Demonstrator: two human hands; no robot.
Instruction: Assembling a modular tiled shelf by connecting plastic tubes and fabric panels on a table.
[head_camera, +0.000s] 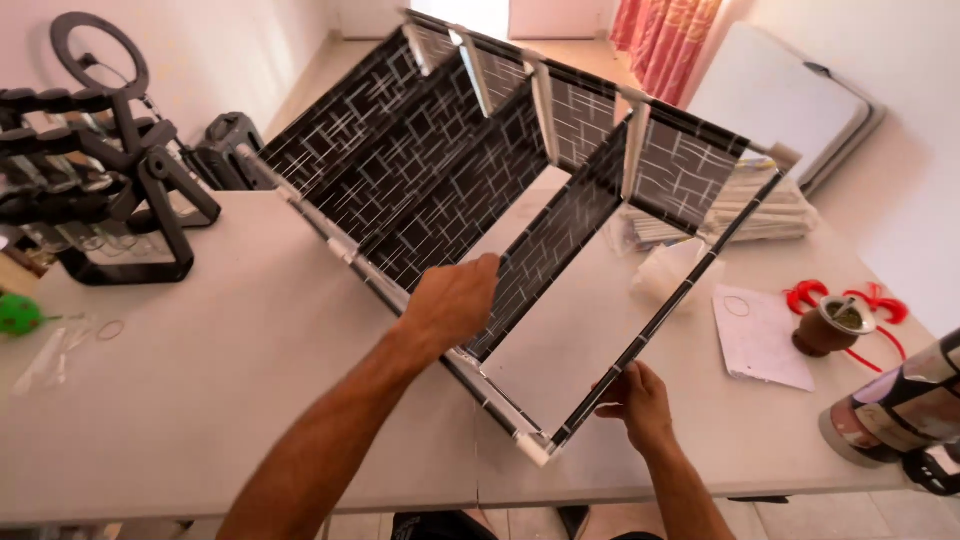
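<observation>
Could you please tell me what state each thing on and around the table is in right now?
Fabric shelf rack: lying on its side, tilted, on the table.
Left hand: gripping a black patterned shelf panel.
Right hand: closed on the rack's near frame rod.
Gourd cup: upright, filled.
Paper sheet: lying flat.
Dumbbell stand: upright, loaded.

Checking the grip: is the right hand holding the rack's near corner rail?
Yes: the right hand grips the rack rail by its near corner.
</observation>
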